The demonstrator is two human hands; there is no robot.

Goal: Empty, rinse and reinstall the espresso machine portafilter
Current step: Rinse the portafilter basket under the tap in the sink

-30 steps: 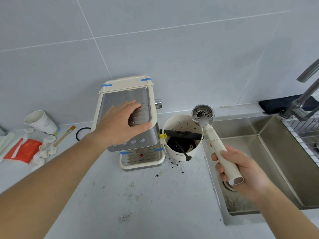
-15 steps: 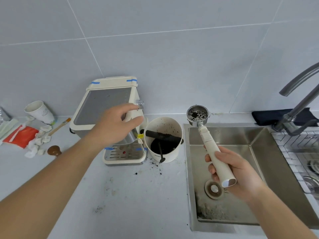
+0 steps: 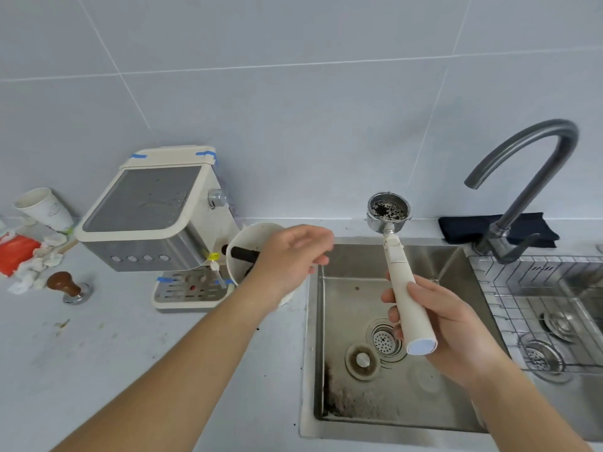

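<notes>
My right hand [image 3: 443, 324] grips the cream handle of the portafilter [image 3: 399, 282] above the steel sink [image 3: 388, 422]. Its metal basket [image 3: 389, 211] faces up and has dark coffee residue inside. My left hand [image 3: 290, 256] hovers with loosely bent fingers, holding nothing, in front of the white knock box [image 3: 241, 246], which has a black bar across it. The cream and steel espresso machine [image 3: 153, 223] stands on the counter to the left, apart from both hands.
A grey curved faucet [image 3: 522, 177] rises right of the sink, with a dark cloth [image 3: 463, 228] behind it. A wire rack [image 3: 538, 301] covers the right basin. A tamper [image 3: 67, 287], a paper cup [image 3: 44, 208] and crumpled tissues lie at far left. Coffee grounds dirty the sink floor.
My left hand came off the espresso machine and moved right, over the knock box. The view shifted right, so the sink and faucet show more. The portafilter stays upright in my right hand.
</notes>
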